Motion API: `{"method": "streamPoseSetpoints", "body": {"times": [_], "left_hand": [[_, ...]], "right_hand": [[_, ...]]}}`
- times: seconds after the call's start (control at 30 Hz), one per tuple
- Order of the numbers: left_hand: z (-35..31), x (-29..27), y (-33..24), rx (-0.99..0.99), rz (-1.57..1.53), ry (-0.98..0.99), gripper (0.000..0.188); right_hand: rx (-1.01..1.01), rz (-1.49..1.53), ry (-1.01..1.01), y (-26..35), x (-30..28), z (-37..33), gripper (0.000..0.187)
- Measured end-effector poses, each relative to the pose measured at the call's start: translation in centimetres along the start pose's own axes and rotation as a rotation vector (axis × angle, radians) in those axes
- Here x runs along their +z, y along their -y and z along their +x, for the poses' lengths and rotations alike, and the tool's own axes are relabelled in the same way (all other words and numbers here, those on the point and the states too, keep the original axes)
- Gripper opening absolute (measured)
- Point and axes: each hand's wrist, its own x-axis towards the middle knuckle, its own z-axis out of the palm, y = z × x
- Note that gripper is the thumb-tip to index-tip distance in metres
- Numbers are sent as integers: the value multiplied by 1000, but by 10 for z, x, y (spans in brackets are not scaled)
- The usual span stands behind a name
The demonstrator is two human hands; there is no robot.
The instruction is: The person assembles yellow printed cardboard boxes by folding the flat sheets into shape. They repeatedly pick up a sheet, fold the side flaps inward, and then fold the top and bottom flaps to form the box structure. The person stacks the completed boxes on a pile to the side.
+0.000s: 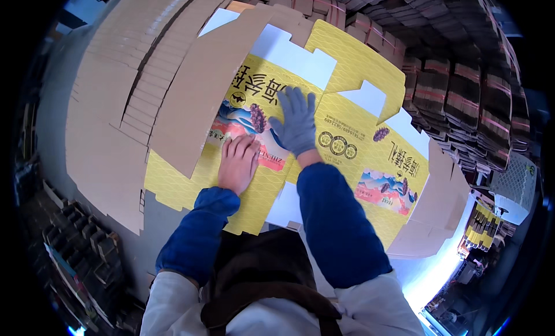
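A yellow printed box blank (332, 113), flat and unfolded, lies in front of me with white flaps and dark lettering. My right hand (296, 125), in a grey glove, rests on its printed panel with fingers spread. Just to the left and nearer me, my bare left hand (237, 163) lies on the same panel, its fingers close together and slightly bent. Neither hand grips anything. A plain brown cardboard sheet (199, 87) covers the left part of the yellow print, its edge close to my left hand.
Large brown cardboard sheets (107, 93) spread over the left side. Bundled stacks of folded cardboard (462, 96) stand at the far right, tied with pink strapping. A pale plastic crate (513, 183) sits at the right edge. Dark stacked pieces (81, 235) lie low on the left.
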Motion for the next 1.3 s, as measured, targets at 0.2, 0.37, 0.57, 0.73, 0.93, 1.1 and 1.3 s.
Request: {"method": "streamPoseSetpoints", "body": {"times": [0.2,0.37,0.57,0.73,0.93,1.1,1.3], "left_hand": [[2,0,-5,-1,-32,34,49],[-5,0,-9,-15,-32,59,57],[-10,0,-4,-14,-16,58,52],[6,-17,-11,55,-151,5,36],[-75,-97,4,283,20,366,41],[-78,-152,47,554,608,361,39],[-29,-190,69,797,961,348,21]], "right_hand": [[86,207,68,64,-21,-62,72],[125,203,119,74,-22,-76,72],[123,242,88,80,-21,-74,74],[21,436,15,90,-36,-112,78],[222,86,190,90,-145,-332,97],[381,-267,268,48,-153,-432,73],[373,-345,189,62,-166,-430,52]]}}
